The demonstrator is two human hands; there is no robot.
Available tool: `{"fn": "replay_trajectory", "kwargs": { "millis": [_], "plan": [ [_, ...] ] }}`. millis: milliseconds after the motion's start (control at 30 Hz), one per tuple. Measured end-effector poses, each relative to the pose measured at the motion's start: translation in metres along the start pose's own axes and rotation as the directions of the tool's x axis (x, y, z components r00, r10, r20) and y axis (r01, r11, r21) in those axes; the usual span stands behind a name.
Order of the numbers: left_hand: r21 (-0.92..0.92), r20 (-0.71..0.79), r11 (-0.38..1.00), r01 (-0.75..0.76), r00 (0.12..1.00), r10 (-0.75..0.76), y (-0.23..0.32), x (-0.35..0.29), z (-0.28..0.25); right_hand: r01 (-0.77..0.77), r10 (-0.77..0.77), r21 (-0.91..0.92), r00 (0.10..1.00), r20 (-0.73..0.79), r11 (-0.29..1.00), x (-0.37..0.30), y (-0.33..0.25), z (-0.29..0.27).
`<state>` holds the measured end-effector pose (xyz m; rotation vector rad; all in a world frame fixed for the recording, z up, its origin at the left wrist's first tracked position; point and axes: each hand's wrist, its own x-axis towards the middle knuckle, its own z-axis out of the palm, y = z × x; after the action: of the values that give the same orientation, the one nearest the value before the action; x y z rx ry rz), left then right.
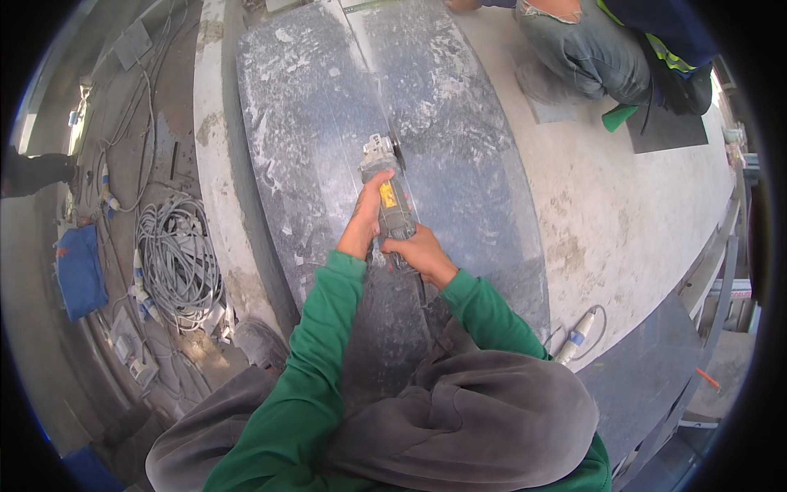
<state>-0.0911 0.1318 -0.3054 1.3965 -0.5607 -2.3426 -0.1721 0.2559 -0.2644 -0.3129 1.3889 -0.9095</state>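
Observation:
Both my hands are wrapped around a dark angle grinder (398,218) with a yellow label on its body. Near the grinder's metal head, my left hand (363,220) grips the front of the body. My right hand (421,249) is closed on its rear end. The tool rests on or just above a large dusty grey slab (459,164); I cannot tell whether its disc touches the surface. Pale lines and whitish powder run lengthwise along the slab past the grinder's head. The grinder's cord passes down by my right wrist, partly hidden.
Another person kneels (578,57) at the far right, beside a dark flat sheet (668,135). A low concrete curb (217,164) borders the slab's left side. Left of it lie a coiled grey cable (176,254) and a blue bag (80,271). A cable connector (578,334) lies at right.

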Motion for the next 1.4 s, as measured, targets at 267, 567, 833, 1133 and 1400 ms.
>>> {"fn": "replay_trajectory", "kwargs": {
  "millis": [267,567,833,1133,1400],
  "plan": [
    [-0.04,0.058,0.996,-0.074,0.995,0.077,0.036,0.032,-0.005,0.078,-0.077,-0.042,0.997,0.026,0.996,0.032,-0.032,0.007],
    [-0.133,0.129,0.976,-0.17,0.974,0.187,0.049,-0.034,0.019,0.301,-0.337,-0.329,0.94,-0.057,0.895,-0.021,-0.042,0.01],
    [-0.073,0.055,0.987,-0.143,0.988,0.147,-0.006,-0.034,-0.001,0.284,-0.305,-0.281,0.952,-0.032,0.917,-0.035,0.005,-0.001],
    [-0.041,0.021,0.992,-0.121,0.992,0.122,-0.021,-0.028,0.002,0.225,-0.222,-0.068,0.974,0.045,0.972,-0.023,0.028,-0.008],
    [-0.038,0.017,0.992,-0.117,0.993,0.118,-0.025,-0.023,-0.003,0.211,-0.208,-0.06,0.976,0.057,0.976,-0.018,0.032,-0.008]
  ]
}}
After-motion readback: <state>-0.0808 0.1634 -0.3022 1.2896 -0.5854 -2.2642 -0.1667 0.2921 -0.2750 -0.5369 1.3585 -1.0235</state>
